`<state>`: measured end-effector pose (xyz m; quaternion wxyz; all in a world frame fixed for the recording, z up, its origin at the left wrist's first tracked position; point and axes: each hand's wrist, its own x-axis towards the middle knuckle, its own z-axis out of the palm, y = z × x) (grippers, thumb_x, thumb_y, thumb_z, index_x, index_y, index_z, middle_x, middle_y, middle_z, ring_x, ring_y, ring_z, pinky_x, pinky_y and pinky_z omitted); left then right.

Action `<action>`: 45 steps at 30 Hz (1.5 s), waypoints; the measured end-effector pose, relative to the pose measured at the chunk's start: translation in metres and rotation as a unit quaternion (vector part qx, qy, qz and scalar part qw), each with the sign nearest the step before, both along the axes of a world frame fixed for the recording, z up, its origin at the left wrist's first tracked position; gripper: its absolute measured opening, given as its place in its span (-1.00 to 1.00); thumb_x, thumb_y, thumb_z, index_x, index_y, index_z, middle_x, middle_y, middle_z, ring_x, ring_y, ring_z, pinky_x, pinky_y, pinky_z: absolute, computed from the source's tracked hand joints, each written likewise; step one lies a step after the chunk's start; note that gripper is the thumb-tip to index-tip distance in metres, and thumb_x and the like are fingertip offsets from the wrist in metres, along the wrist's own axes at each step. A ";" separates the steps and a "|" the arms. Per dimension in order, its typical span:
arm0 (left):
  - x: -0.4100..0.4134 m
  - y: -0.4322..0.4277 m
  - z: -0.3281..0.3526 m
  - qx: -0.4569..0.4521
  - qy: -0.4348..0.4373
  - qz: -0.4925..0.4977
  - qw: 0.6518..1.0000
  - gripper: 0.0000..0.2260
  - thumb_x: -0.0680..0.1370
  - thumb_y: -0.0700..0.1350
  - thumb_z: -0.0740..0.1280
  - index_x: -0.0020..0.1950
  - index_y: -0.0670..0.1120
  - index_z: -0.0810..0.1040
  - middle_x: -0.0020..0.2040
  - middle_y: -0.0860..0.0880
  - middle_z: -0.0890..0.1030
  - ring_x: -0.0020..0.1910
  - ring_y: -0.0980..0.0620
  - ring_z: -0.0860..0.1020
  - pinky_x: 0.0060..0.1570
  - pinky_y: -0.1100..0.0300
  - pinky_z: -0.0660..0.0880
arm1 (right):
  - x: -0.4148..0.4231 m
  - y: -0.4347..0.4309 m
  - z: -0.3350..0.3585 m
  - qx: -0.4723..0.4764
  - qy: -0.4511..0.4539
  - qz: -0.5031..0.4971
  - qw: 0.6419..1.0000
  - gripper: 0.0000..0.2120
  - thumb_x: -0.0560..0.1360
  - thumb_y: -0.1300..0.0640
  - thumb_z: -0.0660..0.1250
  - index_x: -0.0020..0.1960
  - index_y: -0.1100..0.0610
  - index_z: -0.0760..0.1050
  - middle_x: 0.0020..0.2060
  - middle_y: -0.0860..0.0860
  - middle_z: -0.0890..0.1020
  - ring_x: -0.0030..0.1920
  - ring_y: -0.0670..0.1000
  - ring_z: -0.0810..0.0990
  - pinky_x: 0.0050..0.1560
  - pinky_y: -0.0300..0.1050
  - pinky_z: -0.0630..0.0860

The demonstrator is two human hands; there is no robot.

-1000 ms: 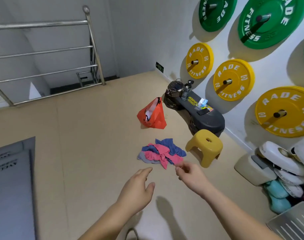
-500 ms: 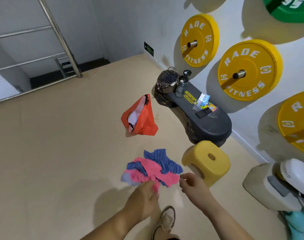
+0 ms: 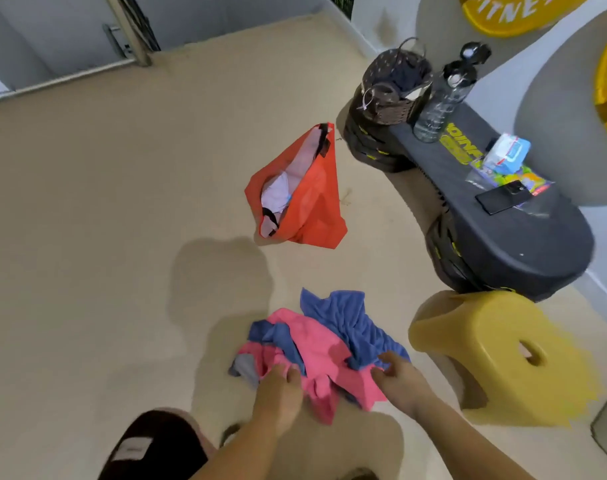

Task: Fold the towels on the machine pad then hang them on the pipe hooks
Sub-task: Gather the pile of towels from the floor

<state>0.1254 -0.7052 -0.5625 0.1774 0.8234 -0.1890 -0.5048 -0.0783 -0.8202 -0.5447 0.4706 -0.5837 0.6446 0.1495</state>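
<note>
A: Low in the frame, what changed?
B: My hands have reached the towels (image 3: 322,344) on the floor (image 3: 87,237). My left hand (image 3: 281,386) bunches pink cloth. My right hand (image 3: 399,375) touches the blue edge, grip unclear.
A: Folding?
B: Not begun. The machine pad (image 3: 523,251) waits upper right, beyond the yellow stool (image 3: 496,341).

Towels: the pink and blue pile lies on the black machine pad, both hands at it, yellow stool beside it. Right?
No. The head view shows the towel pile on the floor, not the black machine pad. Left hand and right hand are at it; the yellow stool stands beside it.
</note>
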 end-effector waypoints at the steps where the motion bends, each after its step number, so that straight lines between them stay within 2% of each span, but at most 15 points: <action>1: 0.007 -0.008 -0.032 -0.002 0.005 0.027 1.000 -0.65 0.70 -0.01 0.19 0.46 -0.10 0.46 0.35 -0.09 0.56 0.33 -0.10 0.54 0.08 0.20 0.43 | 0.006 -0.007 -0.034 0.008 0.009 -0.007 1.000 -0.43 0.61 -0.04 0.28 0.57 0.09 0.29 0.35 0.09 0.57 0.32 0.11 0.55 0.33 -0.06 0.46; 4: 0.034 -0.023 -0.137 0.002 -0.013 0.109 0.994 -0.60 0.63 0.10 0.30 0.37 -0.10 0.51 0.18 -0.03 0.60 0.14 -0.09 0.61 -0.02 0.18 0.54 | 0.015 -0.029 -0.133 0.017 0.036 -0.007 0.999 -0.38 0.59 -0.11 0.29 0.59 0.03 0.24 0.49 0.12 0.44 0.42 0.16 0.47 0.35 -0.01 0.43; 6: 0.058 -0.028 -0.216 0.026 -0.068 0.118 0.990 -0.33 0.47 0.44 0.23 0.17 -0.13 0.63 -0.01 -0.07 0.67 -0.04 -0.10 0.66 0.00 0.03 0.63 | 0.017 -0.045 -0.191 0.001 0.040 -0.033 0.999 -0.38 0.55 -0.13 0.35 0.55 0.04 0.30 0.47 0.16 0.41 0.37 0.17 0.48 0.35 0.06 0.46; 9: 0.080 -0.027 -0.310 0.069 -0.127 0.076 0.987 -0.03 0.27 0.63 0.13 0.28 -0.14 0.60 0.13 -0.17 0.65 0.13 -0.21 0.64 0.17 -0.02 0.56 | 0.018 -0.067 -0.265 -0.010 0.037 -0.091 0.995 -0.22 0.44 -0.24 0.44 0.58 -0.08 0.26 0.55 0.16 0.23 0.50 0.23 0.32 0.46 0.18 0.37; 12: 0.074 -0.036 -0.312 0.016 -0.078 0.133 0.988 0.13 0.17 0.50 0.46 0.58 -0.04 0.24 0.42 -0.18 0.53 0.39 -0.23 0.51 0.35 -0.06 0.46 | 0.024 -0.075 -0.302 0.004 -0.013 -0.174 0.985 -0.12 0.41 -0.25 0.51 0.61 -0.12 0.19 0.63 0.10 0.09 0.57 0.26 0.24 0.51 0.20 0.31; 16: 0.067 -0.046 -0.306 -0.013 -0.008 0.129 0.992 0.10 0.31 0.19 0.62 0.68 0.04 0.05 0.43 -0.13 0.48 0.45 -0.19 0.45 0.34 0.03 0.41 | 0.035 -0.059 -0.306 0.010 -0.151 -0.233 0.961 -0.17 0.45 -0.11 0.54 0.61 -0.03 0.24 0.53 -0.04 0.37 0.51 0.06 0.37 0.47 -0.01 0.37; 20: 0.045 -0.060 -0.317 -0.048 0.006 0.041 0.998 -0.07 0.21 0.28 0.53 0.54 0.31 0.23 0.45 0.05 0.47 0.45 -0.04 0.46 0.40 -0.06 0.45 | 0.048 -0.042 -0.303 0.066 -0.209 -0.209 0.953 -0.20 0.34 -0.23 0.60 0.50 -0.13 0.39 0.38 -0.22 0.49 0.40 -0.11 0.49 0.43 -0.05 0.44; 24: 0.012 -0.085 -0.302 -0.076 0.115 -0.015 0.990 -0.38 0.43 0.02 0.51 0.46 0.27 0.40 0.23 0.15 0.62 0.20 0.16 0.61 0.26 0.14 0.57 | 0.062 -0.033 -0.304 0.124 -0.256 -0.215 0.934 -0.62 0.47 -0.10 0.52 0.24 0.01 0.65 0.07 0.01 0.76 0.07 0.02 0.75 0.14 -0.02 0.67; 26: 0.006 -0.091 -0.296 -0.093 0.160 0.008 0.983 -0.41 0.49 -0.17 0.51 0.44 0.21 0.44 0.17 0.17 0.62 0.11 0.21 0.63 0.04 0.39 0.59 | 0.060 -0.030 -0.300 0.147 -0.285 -0.265 0.909 -0.67 0.53 -0.01 0.47 0.24 0.10 0.65 0.07 0.13 0.75 0.10 0.16 0.74 0.22 0.14 0.64; 28: 0.007 -0.096 -0.285 -0.119 0.177 0.016 0.977 -0.40 0.48 -0.23 0.53 0.41 0.19 0.45 0.23 0.23 0.59 0.22 0.23 0.59 0.03 0.44 0.56 | 0.055 -0.032 -0.284 0.165 -0.323 -0.313 0.878 -0.68 0.56 0.05 0.45 0.28 0.12 0.62 0.13 0.20 0.72 0.16 0.24 0.71 0.28 0.24 0.58; 32: 0.013 -0.117 -0.206 -0.168 0.192 -0.015 0.967 -0.33 0.35 -0.04 0.60 0.44 0.11 0.50 0.40 0.05 0.58 0.35 0.10 0.58 0.33 0.01 0.55 | 0.047 -0.056 -0.193 0.133 -0.344 -0.289 0.884 -0.68 0.59 0.09 0.41 0.32 0.08 0.57 0.16 0.14 0.72 0.17 0.18 0.71 0.23 0.15 0.62; 38: -0.004 -0.120 0.033 -0.248 0.170 -0.122 0.946 -0.32 0.48 -0.12 0.55 0.54 0.19 0.39 0.46 0.16 0.52 0.44 0.16 0.48 0.45 0.01 0.44 | 0.009 -0.055 0.046 -0.025 -0.333 -0.174 0.926 -0.71 0.61 0.22 0.36 0.26 -0.09 0.53 0.11 -0.05 0.72 0.11 -0.01 0.71 0.16 0.03 0.64; 41: -0.024 -0.106 0.165 -0.307 0.112 -0.165 0.931 -0.34 0.48 -0.07 0.57 0.51 0.21 0.40 0.41 0.37 0.49 0.41 0.37 0.42 0.44 0.30 0.34 | -0.007 -0.023 0.178 -0.201 -0.296 -0.114 0.927 -0.65 0.61 0.22 0.36 0.29 -0.12 0.43 0.12 -0.22 0.63 0.14 -0.15 0.62 0.17 -0.13 0.57; 43: -0.039 -0.092 0.256 -0.340 0.072 -0.200 0.916 -0.35 0.46 -0.06 0.58 0.46 0.24 0.39 0.32 0.49 0.46 0.33 0.49 0.40 0.29 0.54 0.28 | -0.022 0.005 0.258 -0.283 -0.255 -0.090 0.920 -0.62 0.62 0.11 0.34 0.37 -0.17 0.37 0.24 -0.23 0.57 0.24 -0.13 0.59 0.21 -0.05 0.55; 45: -0.054 -0.073 0.334 -0.349 0.080 -0.242 0.902 -0.35 0.45 -0.01 0.58 0.46 0.27 0.39 0.35 0.41 0.49 0.37 0.43 0.40 0.33 0.48 0.30 | -0.042 0.037 0.332 -0.317 -0.211 -0.090 0.920 -0.57 0.62 0.03 0.30 0.43 -0.25 0.34 0.31 -0.24 0.54 0.31 -0.14 0.54 0.28 -0.01 0.52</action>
